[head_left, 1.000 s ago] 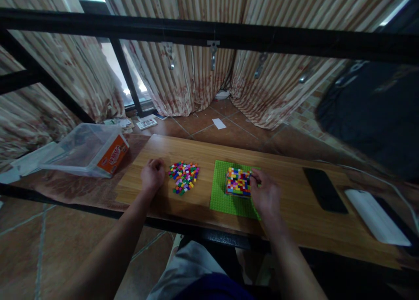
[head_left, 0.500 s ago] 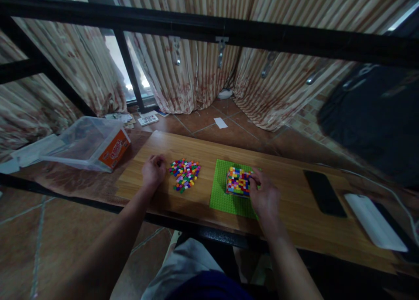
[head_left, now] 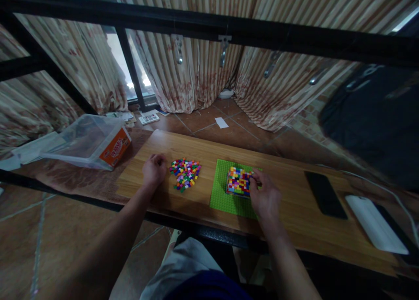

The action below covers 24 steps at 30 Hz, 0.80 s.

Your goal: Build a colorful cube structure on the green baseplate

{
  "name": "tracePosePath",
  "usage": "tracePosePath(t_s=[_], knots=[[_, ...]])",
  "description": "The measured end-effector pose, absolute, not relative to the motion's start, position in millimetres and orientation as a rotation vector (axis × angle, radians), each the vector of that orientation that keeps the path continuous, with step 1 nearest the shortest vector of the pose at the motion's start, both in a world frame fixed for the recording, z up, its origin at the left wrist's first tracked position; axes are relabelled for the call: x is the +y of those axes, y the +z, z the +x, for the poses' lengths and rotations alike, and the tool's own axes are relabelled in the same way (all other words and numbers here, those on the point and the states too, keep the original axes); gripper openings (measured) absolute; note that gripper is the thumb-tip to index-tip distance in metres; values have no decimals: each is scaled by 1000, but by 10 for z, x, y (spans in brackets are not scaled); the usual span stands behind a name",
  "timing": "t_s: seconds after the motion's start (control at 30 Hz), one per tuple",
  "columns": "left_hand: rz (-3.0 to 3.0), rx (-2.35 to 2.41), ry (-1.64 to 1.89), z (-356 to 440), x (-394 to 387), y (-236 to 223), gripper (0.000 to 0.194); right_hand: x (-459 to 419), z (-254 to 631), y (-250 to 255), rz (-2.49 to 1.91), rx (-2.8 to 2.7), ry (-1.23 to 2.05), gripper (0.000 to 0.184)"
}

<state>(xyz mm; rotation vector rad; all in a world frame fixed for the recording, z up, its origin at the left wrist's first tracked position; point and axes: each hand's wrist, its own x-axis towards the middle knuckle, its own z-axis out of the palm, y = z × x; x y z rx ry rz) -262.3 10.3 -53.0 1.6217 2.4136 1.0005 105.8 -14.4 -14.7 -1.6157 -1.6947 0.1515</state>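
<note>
A block of many-coloured small bricks [head_left: 238, 180] stands on a green baseplate [head_left: 222, 197] on the wooden table [head_left: 294, 213]. My right hand [head_left: 264, 194] rests at the block's right side, fingers curled against its edge. A loose pile of coloured bricks [head_left: 184, 173] lies left of the baseplate. My left hand [head_left: 153, 171] sits as a loose fist on the table just left of the pile, with nothing visible in it.
A clear plastic box with an orange label [head_left: 91, 142] lies at the far left. A black phone [head_left: 324, 193] and a white flat device [head_left: 375, 223] lie at the right. A black metal bar [head_left: 229, 29] crosses overhead; curtains hang behind.
The view shifted slightly; both hands stay where they were, right hand at the brick block, left fist beside the pile.
</note>
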Motion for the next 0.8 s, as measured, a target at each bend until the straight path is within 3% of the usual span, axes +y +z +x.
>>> tracePosePath(t_s=[0.8], knots=[[1598, 2419, 981, -2610, 102, -527, 21, -67, 1161, -137, -1615, -1624, 310, 39]])
